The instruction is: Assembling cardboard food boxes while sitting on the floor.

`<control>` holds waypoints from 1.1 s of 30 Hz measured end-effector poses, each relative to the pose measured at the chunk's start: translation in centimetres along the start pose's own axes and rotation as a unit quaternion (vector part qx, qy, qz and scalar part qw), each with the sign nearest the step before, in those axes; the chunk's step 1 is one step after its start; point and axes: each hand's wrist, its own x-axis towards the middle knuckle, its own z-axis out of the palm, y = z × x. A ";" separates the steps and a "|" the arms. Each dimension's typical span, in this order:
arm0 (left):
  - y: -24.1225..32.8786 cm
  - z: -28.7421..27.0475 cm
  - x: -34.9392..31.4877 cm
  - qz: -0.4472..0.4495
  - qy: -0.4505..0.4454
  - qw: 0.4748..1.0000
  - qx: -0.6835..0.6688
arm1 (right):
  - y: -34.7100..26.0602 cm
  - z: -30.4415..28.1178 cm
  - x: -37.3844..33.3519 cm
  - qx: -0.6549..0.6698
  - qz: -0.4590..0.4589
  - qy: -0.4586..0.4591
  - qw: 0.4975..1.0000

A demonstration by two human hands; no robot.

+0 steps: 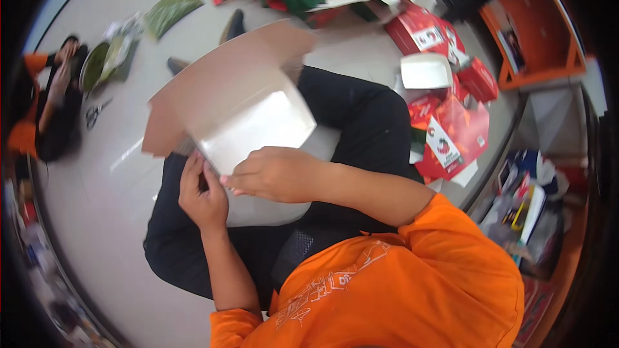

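the open carton (258, 122) sits just beyond both hands, above the bent legs (367, 106), its long flap (216, 84) slanting near-left to far-right. the left hand (204, 194) pinches its near-left corner; the right hand (274, 173) closes curled fingers on the near edge, just beside.

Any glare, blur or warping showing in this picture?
Head view: glare whitens the inside of the open box and streaks the floor; head view again: the raised flap looks blurred, and the orange shelf curves near the dark rim.
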 end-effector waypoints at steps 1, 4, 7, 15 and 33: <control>-0.5 -1.2 0.8 -0.014 -0.013 1.000 -0.007 | -0.6 -0.2 0.7 -0.015 -0.068 0.072 0.995; 0.7 1.3 -0.8 -0.114 0.030 0.971 -0.206 | 2.3 -4.3 -3.3 -0.062 -0.129 0.219 0.965; 3.8 1.4 -0.1 -0.061 0.101 0.986 -0.114 | 6.8 -8.2 -7.8 -0.157 0.038 0.397 0.904; 2.4 1.1 -0.3 -0.012 0.082 0.996 0.022 | 20.9 -19.4 -28.4 -0.510 0.565 0.063 0.646; 14.2 4.3 -0.8 0.277 -0.101 0.950 -0.107 | -2.3 -20.4 -15.3 0.213 0.181 0.493 0.824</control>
